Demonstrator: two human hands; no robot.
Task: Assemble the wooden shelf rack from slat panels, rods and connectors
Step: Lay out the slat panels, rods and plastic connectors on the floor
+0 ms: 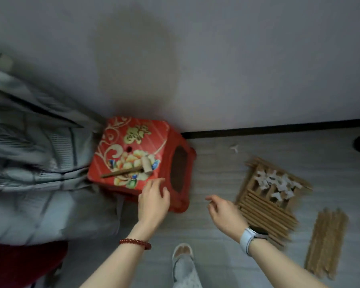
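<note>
Where the pale wood-grain floor (pixel 216 163) meets a grey wall (pixel 237 59), a glossy red stool (pixel 133 150) carries a wooden mallet (pixel 131 169). The left hand (pixel 153 201) hovers at its edge, fingers loose, holding nothing; the right hand (pixel 224 210) is likewise relaxed and empty. Slat panels (pixel 266 206) bearing white connectors (pixel 276 183) lie right, rods (pixel 326 242) beyond, all blurred.

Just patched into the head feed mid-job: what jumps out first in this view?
The bright red plastic stool with gold flower print stands left of centre against the wall, a small wooden mallet lying on its top. The left hand reaches over its near edge, fingers relaxed. To the right, on the floor, a wooden slat panel carries loose wooden rods and white plastic connectors.
</note>
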